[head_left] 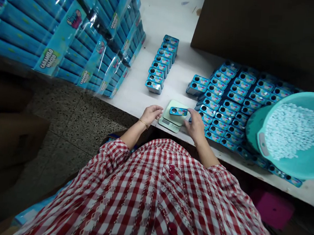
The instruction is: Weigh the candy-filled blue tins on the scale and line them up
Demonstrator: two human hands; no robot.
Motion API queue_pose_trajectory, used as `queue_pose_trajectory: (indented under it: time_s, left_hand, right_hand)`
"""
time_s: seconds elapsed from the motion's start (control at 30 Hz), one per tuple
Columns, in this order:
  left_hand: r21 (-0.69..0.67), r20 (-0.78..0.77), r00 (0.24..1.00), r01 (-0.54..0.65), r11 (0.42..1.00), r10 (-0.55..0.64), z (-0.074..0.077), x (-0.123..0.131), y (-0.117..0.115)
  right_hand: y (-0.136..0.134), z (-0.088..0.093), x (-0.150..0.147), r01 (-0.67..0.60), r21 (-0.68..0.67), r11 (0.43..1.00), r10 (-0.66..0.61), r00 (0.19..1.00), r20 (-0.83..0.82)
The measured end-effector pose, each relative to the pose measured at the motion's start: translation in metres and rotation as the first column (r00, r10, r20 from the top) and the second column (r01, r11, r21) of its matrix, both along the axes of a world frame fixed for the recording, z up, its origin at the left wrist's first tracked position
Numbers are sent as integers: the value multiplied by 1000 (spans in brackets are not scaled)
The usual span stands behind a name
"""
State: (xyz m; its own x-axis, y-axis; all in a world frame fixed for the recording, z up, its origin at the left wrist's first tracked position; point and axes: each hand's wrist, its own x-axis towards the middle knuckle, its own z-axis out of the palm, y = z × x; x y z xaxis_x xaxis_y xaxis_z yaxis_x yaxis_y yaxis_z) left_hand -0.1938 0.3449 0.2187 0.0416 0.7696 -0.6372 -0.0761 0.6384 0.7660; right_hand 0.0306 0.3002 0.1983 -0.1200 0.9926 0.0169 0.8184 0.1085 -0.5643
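Note:
A small kitchen scale point(166, 124) with a pale green top stands at the front edge of the white table. On it rests a blue candy box point(178, 111) with a dark round hole in its top. My right hand point(196, 126) is at the box's right end, index finger at its corner and thumb apart below; it does not grip the box. Left of the scale, my left hand point(151, 115) holds nothing, its fingers loosely stretched toward the scale and slightly apart. The scale's display faces me, but its reading is too small to make out.
Several blue boxes point(159, 66) stand in a row beyond my left hand. A dense block of similar boxes point(225, 110) fills the right side. A turquoise tub point(257, 114) holds small white candies point(292, 130). Wrapped display packs point(71, 34) are stacked at left.

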Motion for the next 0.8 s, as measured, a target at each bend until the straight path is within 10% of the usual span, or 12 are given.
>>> queue_pose_trajectory:
  time_s: [0.2,0.47,0.8]
  left_hand:
    - [-216,150,939,-274,937,309,-15,-17,-10]
    - [-282,194,894,-344,896,404,-26,-20,-10]
    - [-423,346,783,-361,831,517,-34,6,8]
  right_hand:
    - [31,-18,-11,1,-164,986,-13,997,-72]
    - [37,-33,-7,-45,-187,981,30,996,-83]
    - [29,47,-55,-409,-17,912,384,841,381]
